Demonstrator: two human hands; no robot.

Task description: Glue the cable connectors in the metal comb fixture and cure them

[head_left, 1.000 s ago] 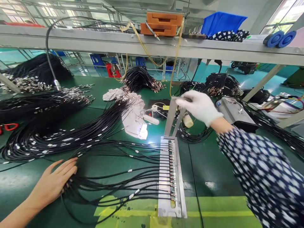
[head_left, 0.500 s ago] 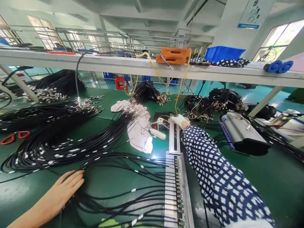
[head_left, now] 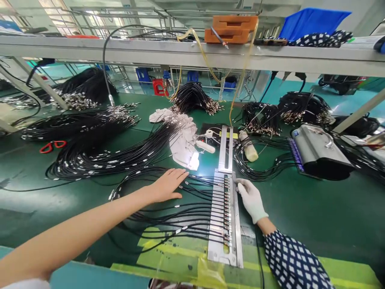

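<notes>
A long metal fixture [head_left: 215,245] lies on the table, its slots holding a row of black cables [head_left: 183,216] with metal connector ends. A slotted metal bar [head_left: 222,154] extends from its far end. My left hand [head_left: 168,185], bare, lies flat over the cables left of the fixture, fingers stretched out. At the fixture's right edge, my right hand [head_left: 251,198] in a white glove has its thumb and fingers closed against the rail; the fingertips are partly hidden. A bright light shines on the table beside a white cloth [head_left: 183,140] beyond my left hand.
Large cable bundles [head_left: 99,160] spread over the left side, near red-handled scissors [head_left: 52,146]. A grey machine [head_left: 320,148] stands at right with cables running into it. A shelf [head_left: 150,52] crosses the back, carrying orange boxes [head_left: 231,30] and a blue bin [head_left: 314,22].
My left hand has moved right and away from me, onto the cables near the fixture. My right hand has come back from the slotted bar to the fixture's right edge. The view has tilted down.
</notes>
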